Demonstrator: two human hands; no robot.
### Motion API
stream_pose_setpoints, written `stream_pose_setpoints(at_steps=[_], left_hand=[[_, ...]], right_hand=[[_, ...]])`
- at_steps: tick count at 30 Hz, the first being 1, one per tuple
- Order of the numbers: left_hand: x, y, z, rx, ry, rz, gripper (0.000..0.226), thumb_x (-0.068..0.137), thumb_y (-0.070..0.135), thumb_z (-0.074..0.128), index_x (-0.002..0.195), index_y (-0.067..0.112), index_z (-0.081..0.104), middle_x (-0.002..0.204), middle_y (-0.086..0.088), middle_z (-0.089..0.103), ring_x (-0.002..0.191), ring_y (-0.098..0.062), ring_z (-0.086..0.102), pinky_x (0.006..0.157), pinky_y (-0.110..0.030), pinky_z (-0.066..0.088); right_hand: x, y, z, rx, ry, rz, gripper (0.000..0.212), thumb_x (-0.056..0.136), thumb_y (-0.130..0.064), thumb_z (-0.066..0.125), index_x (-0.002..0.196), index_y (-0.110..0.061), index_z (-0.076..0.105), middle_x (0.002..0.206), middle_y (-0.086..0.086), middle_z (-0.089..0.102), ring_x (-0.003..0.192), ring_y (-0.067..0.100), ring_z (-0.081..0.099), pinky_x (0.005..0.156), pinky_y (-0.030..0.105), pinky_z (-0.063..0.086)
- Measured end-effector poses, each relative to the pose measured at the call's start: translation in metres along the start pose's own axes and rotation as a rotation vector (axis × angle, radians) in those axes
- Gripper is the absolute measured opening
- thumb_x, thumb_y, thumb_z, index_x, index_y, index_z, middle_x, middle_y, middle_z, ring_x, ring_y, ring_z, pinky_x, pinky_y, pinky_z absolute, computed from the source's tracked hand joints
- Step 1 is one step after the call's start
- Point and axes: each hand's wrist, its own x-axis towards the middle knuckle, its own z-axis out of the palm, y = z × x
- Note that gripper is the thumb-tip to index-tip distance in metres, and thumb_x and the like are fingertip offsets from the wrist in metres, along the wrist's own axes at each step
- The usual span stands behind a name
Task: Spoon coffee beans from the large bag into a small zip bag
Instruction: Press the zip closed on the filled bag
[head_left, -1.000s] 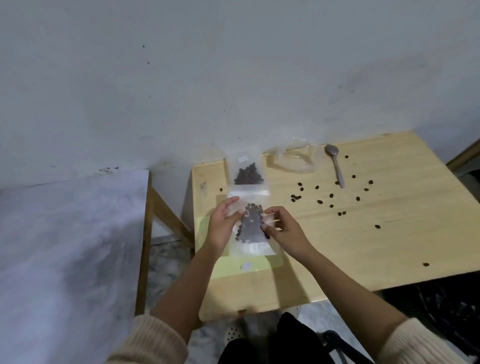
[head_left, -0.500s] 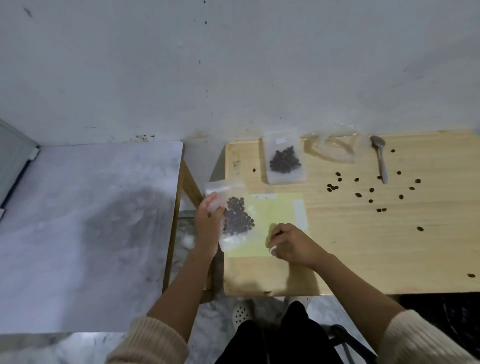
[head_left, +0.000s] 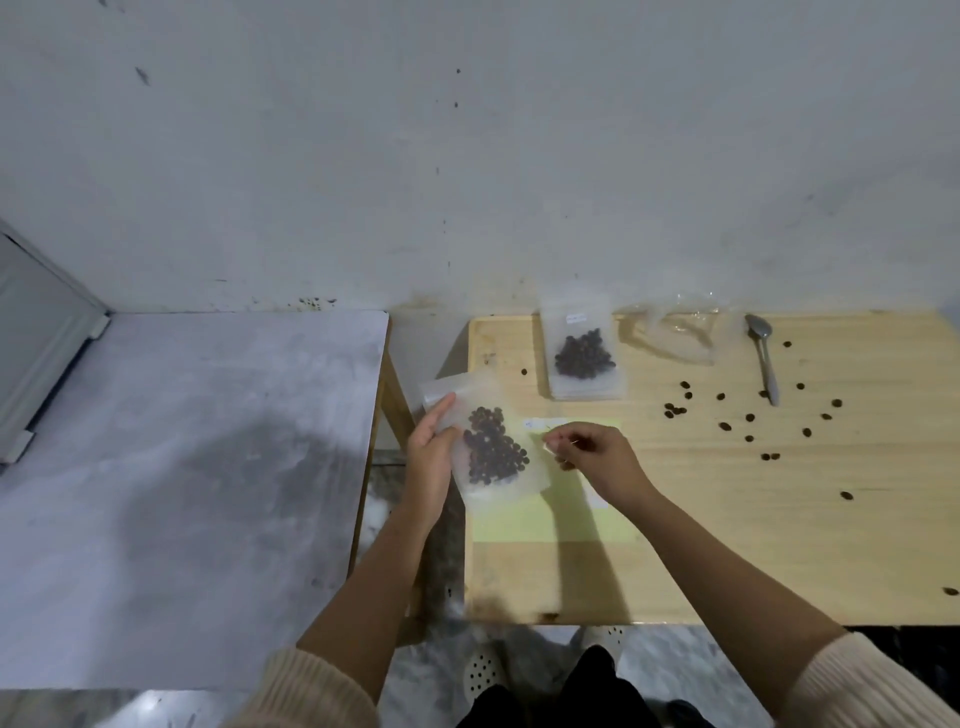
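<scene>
My left hand (head_left: 430, 451) holds a small clear zip bag (head_left: 496, 453) partly filled with coffee beans, tilted above the table's left front corner. My right hand (head_left: 592, 460) hovers just right of it over a pale yellow sheet (head_left: 550, 519), thumb and finger pinched on what looks like a small white label (head_left: 549, 441). Another small bag with beans (head_left: 584, 358) lies on a stack of bags at the back. The crumpled large clear bag (head_left: 670, 335) and a metal spoon (head_left: 763, 358) lie near the wall.
Loose coffee beans (head_left: 727, 423) are scattered over the right half of the wooden table (head_left: 779, 545). A grey slab surface (head_left: 182, 467) stands to the left across a narrow gap. A wall runs right behind the table.
My left hand took the bean bag off to the left, away from the right hand. My right hand pressed on the yellow sheet, then lifted with its fingers pinched. The camera swung left.
</scene>
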Motion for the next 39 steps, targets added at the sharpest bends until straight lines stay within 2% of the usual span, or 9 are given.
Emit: stream_pose_setpoints(at_steps=[2,5,9,13,15,21,25,33,39], left_hand=[[-0.002,0.010,0.007,-0.014,-0.033,0.019,0.036,0.096,-0.002,0.042,0.119,0.020,0.058,0.123,-0.009,0.060,0.108,-0.025,0.061,0.096,-0.043,0.048],[-0.005,0.025,0.019,0.068,-0.074,0.104,0.027,0.095,0.008,0.050,0.113,0.024,0.062,0.111,0.005,0.065,0.094,-0.005,0.065,0.085,-0.026,0.052],[-0.006,0.049,0.036,0.166,-0.096,0.260,0.017,0.091,0.015,0.059,0.103,0.025,0.067,0.112,0.010,0.065,0.099,0.008,0.059,0.077,-0.006,0.044],[-0.006,0.068,0.048,0.176,-0.169,0.342,0.024,0.089,0.010,0.061,0.101,0.030,0.066,0.115,0.012,0.065,0.111,0.001,0.056,0.092,-0.013,0.044],[-0.006,0.075,0.053,0.182,-0.187,0.375,0.028,0.089,0.008,0.061,0.104,0.032,0.065,0.118,0.013,0.064,0.114,0.002,0.054,0.099,-0.018,0.040],[-0.007,0.086,0.064,0.175,-0.208,0.395,0.031,0.089,0.010,0.062,0.102,0.038,0.066,0.117,0.016,0.064,0.114,0.008,0.052,0.104,-0.027,0.039],[-0.008,0.087,0.068,0.167,-0.207,0.388,0.031,0.088,0.012,0.063,0.103,0.038,0.067,0.119,0.014,0.064,0.117,0.001,0.053,0.106,-0.035,0.040],[-0.013,0.086,0.077,0.133,-0.192,0.378,0.029,0.088,0.008,0.063,0.104,0.031,0.067,0.117,0.011,0.065,0.115,0.000,0.055,0.101,-0.024,0.042],[-0.018,0.088,0.085,0.097,-0.194,0.374,0.031,0.088,0.001,0.060,0.102,0.029,0.067,0.114,0.011,0.066,0.109,0.007,0.056,0.083,-0.007,0.044]], right_hand=[[0.006,-0.027,0.003,0.043,0.006,-0.049,0.014,0.084,-0.004,0.066,0.079,-0.017,0.071,0.083,0.012,0.069,0.068,0.017,0.058,0.071,0.025,0.053],[0.011,-0.062,0.007,0.015,-0.011,-0.133,0.010,0.085,-0.005,0.065,0.090,-0.008,0.072,0.080,-0.002,0.068,0.065,0.008,0.057,0.068,0.016,0.050],[0.017,-0.093,0.006,-0.049,0.045,-0.217,0.012,0.084,-0.007,0.066,0.087,-0.016,0.072,0.064,-0.017,0.063,0.056,-0.003,0.055,0.065,0.016,0.047],[0.016,-0.114,0.002,0.016,0.158,-0.244,0.011,0.078,-0.004,0.071,0.084,-0.014,0.070,0.067,-0.007,0.064,0.058,-0.004,0.059,0.066,0.015,0.047],[0.016,-0.121,0.000,0.061,0.201,-0.264,0.014,0.076,-0.004,0.073,0.079,-0.017,0.069,0.066,-0.004,0.065,0.063,0.004,0.063,0.068,0.020,0.049],[0.014,-0.132,-0.004,0.105,0.289,-0.299,0.010,0.074,-0.006,0.075,0.080,-0.012,0.070,0.070,0.004,0.066,0.068,0.013,0.063,0.066,0.018,0.051],[0.013,-0.134,-0.006,0.117,0.314,-0.285,0.009,0.074,-0.007,0.075,0.080,-0.012,0.070,0.072,0.006,0.067,0.070,0.014,0.064,0.068,0.020,0.052],[0.008,-0.135,-0.007,0.127,0.361,-0.258,0.009,0.074,-0.007,0.074,0.079,-0.012,0.069,0.070,0.002,0.066,0.067,0.010,0.062,0.064,0.012,0.049],[0.008,-0.133,-0.009,0.136,0.399,-0.246,0.009,0.074,-0.006,0.073,0.079,-0.012,0.068,0.069,0.001,0.065,0.062,0.005,0.062,0.060,0.009,0.047]])
